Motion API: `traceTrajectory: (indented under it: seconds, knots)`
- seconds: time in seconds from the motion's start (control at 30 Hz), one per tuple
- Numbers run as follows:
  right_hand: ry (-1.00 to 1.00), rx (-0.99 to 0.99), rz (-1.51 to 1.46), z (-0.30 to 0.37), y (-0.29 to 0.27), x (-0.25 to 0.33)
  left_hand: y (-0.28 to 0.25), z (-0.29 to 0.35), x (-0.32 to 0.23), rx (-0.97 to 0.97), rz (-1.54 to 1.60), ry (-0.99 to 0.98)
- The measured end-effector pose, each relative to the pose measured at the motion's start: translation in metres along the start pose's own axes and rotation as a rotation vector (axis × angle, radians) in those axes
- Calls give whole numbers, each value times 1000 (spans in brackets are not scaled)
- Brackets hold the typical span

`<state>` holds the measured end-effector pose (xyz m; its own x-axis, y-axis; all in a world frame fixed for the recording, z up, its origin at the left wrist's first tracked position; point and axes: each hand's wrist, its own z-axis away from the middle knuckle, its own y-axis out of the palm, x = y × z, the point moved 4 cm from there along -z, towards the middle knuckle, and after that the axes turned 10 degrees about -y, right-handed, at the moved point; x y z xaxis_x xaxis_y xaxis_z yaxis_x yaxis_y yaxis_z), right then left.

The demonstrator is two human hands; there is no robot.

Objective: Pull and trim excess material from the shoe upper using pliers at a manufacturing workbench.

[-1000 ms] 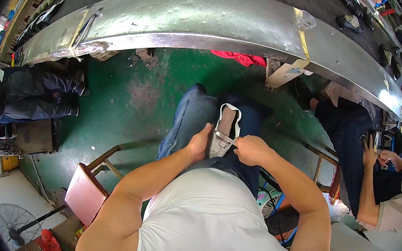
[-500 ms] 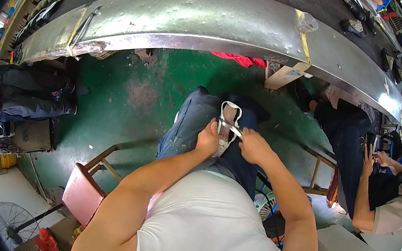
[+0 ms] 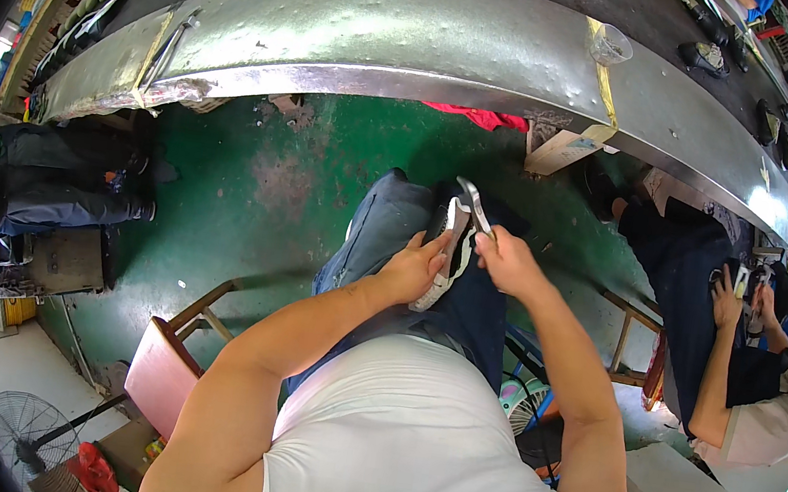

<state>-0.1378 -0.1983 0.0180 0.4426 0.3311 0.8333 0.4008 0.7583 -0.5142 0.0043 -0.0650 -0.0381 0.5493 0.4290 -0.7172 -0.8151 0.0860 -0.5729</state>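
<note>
A shoe upper (image 3: 430, 295) with white edges and a brownish-grey sole side lies tilted on its side across my lap. My left hand (image 3: 416, 266) is closed around its left side, the fingers pressed to it near the middle. In my right hand (image 3: 507, 262) is a silver metal hand tool (image 3: 478, 208) with a bent head, gripped by its handle. The tool's head is at the far end of the shoe, pointing away from me. Whether it touches the shoe I cannot tell, nor whether it is a hammer or pincers.
A metal-edged workbench (image 3: 371, 32) runs across the front, with a clear plastic cup (image 3: 611, 46) and another metal tool (image 3: 170, 49) on it. A seated co-worker (image 3: 730, 356) handles something at the right; a person (image 3: 68, 177) stands at the left. A pink-seated chair (image 3: 160, 375) stands behind my left.
The shoe has turned from sole side up onto its side. My right hand has swung the tool up and away from across the shoe, so its head now points forward.
</note>
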Motion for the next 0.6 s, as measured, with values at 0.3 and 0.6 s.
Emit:
traceTrajectory:
  seconds: [0.3, 0.6]
  knots:
    - [194, 220, 12, 13, 15, -3, 1, 11, 19, 88, -13, 25]
    - [313, 323, -159, 48, 25, 16, -11, 36, 8, 55, 340, -320]
